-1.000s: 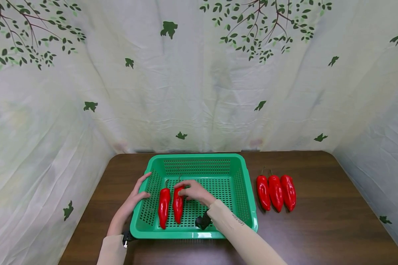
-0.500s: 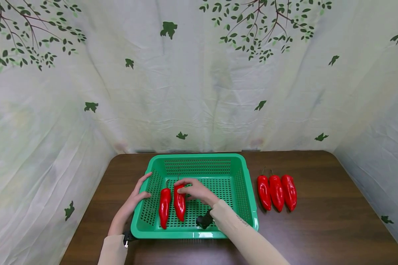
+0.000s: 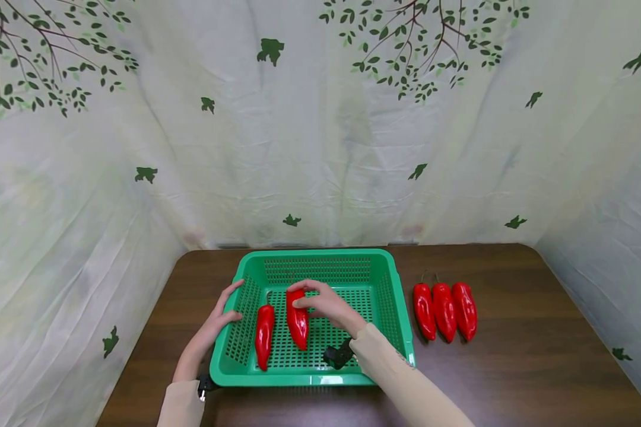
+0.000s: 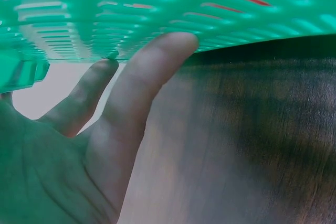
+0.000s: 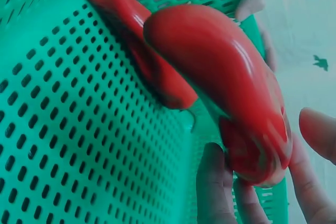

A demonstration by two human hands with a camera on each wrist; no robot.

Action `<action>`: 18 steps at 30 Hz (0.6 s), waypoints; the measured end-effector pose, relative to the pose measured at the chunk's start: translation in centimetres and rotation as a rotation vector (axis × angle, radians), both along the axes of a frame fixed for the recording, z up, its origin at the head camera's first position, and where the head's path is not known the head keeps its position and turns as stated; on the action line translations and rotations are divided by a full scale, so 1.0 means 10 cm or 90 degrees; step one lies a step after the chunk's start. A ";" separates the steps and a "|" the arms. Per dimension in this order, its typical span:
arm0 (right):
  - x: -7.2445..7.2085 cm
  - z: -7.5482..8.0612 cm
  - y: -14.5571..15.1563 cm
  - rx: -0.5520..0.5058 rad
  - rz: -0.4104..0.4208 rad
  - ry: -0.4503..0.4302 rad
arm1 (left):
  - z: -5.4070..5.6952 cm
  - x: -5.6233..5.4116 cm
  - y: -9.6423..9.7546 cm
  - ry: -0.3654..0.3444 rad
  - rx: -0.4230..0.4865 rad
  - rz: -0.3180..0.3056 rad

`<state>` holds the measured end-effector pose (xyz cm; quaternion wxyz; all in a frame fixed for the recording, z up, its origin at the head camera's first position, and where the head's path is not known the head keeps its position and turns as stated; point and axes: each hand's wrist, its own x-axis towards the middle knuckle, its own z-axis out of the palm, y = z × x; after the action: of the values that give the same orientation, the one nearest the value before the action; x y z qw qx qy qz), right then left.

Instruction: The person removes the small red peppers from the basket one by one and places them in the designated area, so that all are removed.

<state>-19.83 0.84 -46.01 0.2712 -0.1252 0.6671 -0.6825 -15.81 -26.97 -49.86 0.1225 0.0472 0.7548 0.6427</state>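
My right hand point(image 3: 328, 305) holds a glossy red chili pepper point(image 3: 297, 323) by its stem end, inside the green basket point(image 3: 320, 379). In the right wrist view this held pepper point(image 5: 215, 61) appears raised off the perforated floor, its tip tilted toward the camera. Another red pepper point(image 3: 264, 338) lies on the basket floor to its left. My left hand point(image 3: 213, 320) is at the basket's left side. The left wrist view shows its straight fingers point(image 4: 142, 82) touching the outer wall point(image 4: 173, 19), with bits of red visible through the slots.
Three more red peppers point(image 3: 444, 311) lie side by side on the brown wooden table point(image 3: 534, 356), right of the basket. Behind the table hangs a pale curtain point(image 3: 326, 148) with leaf prints. A black wrist camera point(image 3: 338, 354) hangs under my right wrist, over the basket.
My right hand has moved a little right and upward, and the pepper has come with it, away from the one on the left. The left hand stays where it was.
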 end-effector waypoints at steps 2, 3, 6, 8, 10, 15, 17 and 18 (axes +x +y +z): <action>0.00 0.02 0.03 -0.002 -0.007 0.001 | 0.00 0.00 0.00 0.000 -0.001 -0.001; 0.00 0.02 0.05 -0.005 -0.012 0.000 | 0.00 0.00 0.00 0.001 -0.003 0.000; -0.02 0.03 0.10 -0.002 -0.024 0.011 | 0.00 -0.01 0.01 0.002 -0.007 0.001; -0.02 0.03 0.14 0.001 -0.031 0.017 | -0.01 -0.01 0.01 0.003 -0.009 0.001; -0.02 0.04 0.17 0.004 -0.036 0.025 | -0.01 -0.01 0.01 0.003 -0.007 0.002; -0.01 0.10 0.25 0.001 -0.052 0.028 | 0.00 -0.01 0.00 0.003 -0.007 0.005; 0.00 0.12 0.27 0.002 -0.056 0.031 | 0.01 -0.01 0.01 0.003 -0.009 0.003; -0.01 0.13 0.29 0.002 -0.059 0.031 | 0.01 -0.01 0.01 0.003 -0.009 0.003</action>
<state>-19.89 3.70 -44.75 0.2234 -0.1105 0.6799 -0.6897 -15.91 -26.90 -49.80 0.1195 0.0463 0.7599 0.6373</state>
